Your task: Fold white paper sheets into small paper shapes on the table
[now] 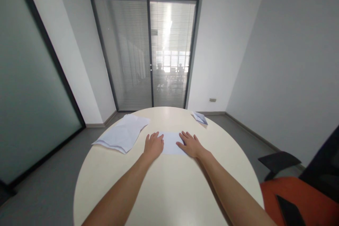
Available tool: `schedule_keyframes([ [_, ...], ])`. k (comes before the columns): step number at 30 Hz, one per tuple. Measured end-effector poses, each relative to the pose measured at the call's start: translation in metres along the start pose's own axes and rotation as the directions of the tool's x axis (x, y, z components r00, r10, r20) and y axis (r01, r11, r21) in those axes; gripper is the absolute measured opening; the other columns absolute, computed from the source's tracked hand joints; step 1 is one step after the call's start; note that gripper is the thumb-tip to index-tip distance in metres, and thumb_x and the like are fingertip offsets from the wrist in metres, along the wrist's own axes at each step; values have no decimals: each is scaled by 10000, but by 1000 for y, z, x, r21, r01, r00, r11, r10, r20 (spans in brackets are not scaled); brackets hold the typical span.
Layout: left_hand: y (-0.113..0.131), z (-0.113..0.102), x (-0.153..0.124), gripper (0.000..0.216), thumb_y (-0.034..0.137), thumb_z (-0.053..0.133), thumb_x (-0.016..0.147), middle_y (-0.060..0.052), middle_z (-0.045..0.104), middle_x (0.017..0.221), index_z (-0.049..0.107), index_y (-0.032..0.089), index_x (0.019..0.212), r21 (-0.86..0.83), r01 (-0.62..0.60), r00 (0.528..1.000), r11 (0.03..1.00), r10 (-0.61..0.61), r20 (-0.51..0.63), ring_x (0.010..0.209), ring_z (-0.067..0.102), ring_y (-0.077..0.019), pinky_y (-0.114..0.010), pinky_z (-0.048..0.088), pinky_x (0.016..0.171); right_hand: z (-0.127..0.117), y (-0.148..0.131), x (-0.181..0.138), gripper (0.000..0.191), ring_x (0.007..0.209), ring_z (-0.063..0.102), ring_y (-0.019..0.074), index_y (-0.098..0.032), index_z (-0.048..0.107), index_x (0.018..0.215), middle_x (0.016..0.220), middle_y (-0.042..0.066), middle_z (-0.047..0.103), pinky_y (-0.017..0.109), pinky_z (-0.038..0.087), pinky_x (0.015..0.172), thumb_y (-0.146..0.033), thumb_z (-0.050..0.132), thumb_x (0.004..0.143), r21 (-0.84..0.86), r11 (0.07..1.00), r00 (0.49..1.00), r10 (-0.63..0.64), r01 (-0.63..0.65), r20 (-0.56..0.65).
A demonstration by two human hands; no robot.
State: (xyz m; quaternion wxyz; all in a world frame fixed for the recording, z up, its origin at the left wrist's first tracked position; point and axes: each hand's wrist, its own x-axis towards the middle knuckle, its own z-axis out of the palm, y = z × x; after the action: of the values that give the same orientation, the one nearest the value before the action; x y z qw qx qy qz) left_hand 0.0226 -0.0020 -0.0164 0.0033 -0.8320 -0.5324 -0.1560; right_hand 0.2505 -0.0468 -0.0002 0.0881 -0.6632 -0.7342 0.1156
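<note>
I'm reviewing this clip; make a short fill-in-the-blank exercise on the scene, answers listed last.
1. The left hand and right hand rest at opposite ends of the white sheet, palms facing ____.
2. The larger sheets lie on the ____ side of the table.
3. The small folded paper lies beyond the ____ hand.
4. The chair has armrests coloured ____.
Missing words: down; left; right; black.
</note>
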Motion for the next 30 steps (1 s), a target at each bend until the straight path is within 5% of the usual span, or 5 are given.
schedule_keyframes([
  [4,2,-5,-1,428,249,431,975,-132,462,1528,569,190,1375,-47,-114,992,992,111,-62,1421,403,-265,-487,260,1198,3,-5,0,761,1518,156,356,-160,301,1567,1647,133,211,627,74,1184,-634,317,973,-12,1000,999,17,-18,-29],
  [7,7,-4,-3,486,360,431,994,-124,395,1574,495,204,1450,-121,-238,971,964,239,-6,1453,362,-260,-440,306,1185,4,-8,-1,749,1515,160,364,-141,312,1561,1646,141,215,615,87,1186,-611,323,978,-21,999,998,27,-28,-59],
  [12,8,1,-4,496,471,402,1002,-120,426,1555,508,263,1440,-88,-145,983,986,154,101,1446,368,-328,-568,300,1156,2,-9,-1,731,1515,154,369,-175,319,1562,1648,125,219,613,85,1186,-615,322,979,-18,1000,999,20,-21,-44],
  [22,4,-7,1,381,209,452,973,-108,588,1400,643,259,1299,-19,-106,993,994,105,-50,1269,546,-270,-452,388,1100,0,-6,-4,858,1520,131,376,-198,293,1577,1654,131,187,615,48,1192,-731,372,909,-11,1000,1000,-27,27,1],
  [30,9,-4,-3,465,468,524,952,-116,604,1387,628,216,1329,-145,-179,984,973,177,-26,1291,538,-274,-416,406,1109,2,-3,-1,850,1512,150,394,-209,330,1563,1649,140,208,635,89,1177,-750,356,908,-21,999,999,31,-32,-44],
])
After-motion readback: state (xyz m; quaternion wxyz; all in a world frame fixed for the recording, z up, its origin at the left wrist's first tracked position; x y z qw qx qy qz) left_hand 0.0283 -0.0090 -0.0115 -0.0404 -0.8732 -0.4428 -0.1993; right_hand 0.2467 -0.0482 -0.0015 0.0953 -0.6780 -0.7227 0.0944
